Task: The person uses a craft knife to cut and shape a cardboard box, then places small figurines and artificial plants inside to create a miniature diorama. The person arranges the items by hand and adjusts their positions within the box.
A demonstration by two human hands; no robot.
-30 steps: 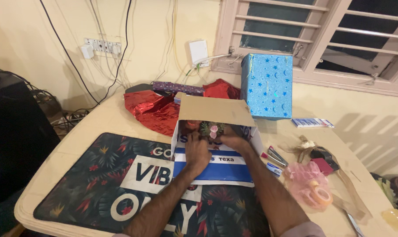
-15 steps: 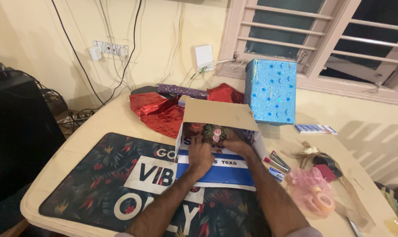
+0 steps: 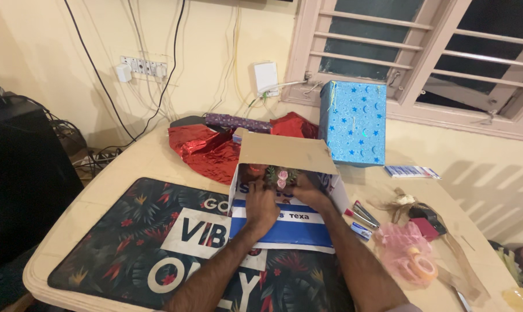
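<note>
fingers of both hands pinching a flower bunch (image 3: 277,175) inside the blue-and-white box (image 3: 290,222)

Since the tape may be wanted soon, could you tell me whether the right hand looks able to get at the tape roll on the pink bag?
Probably yes: the right hand is at the box, and the tape roll lies uncovered on its side.

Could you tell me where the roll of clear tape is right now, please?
In the head view, the tape roll lies at the table's right, on the pink netting, right of the cardboard box.
</note>
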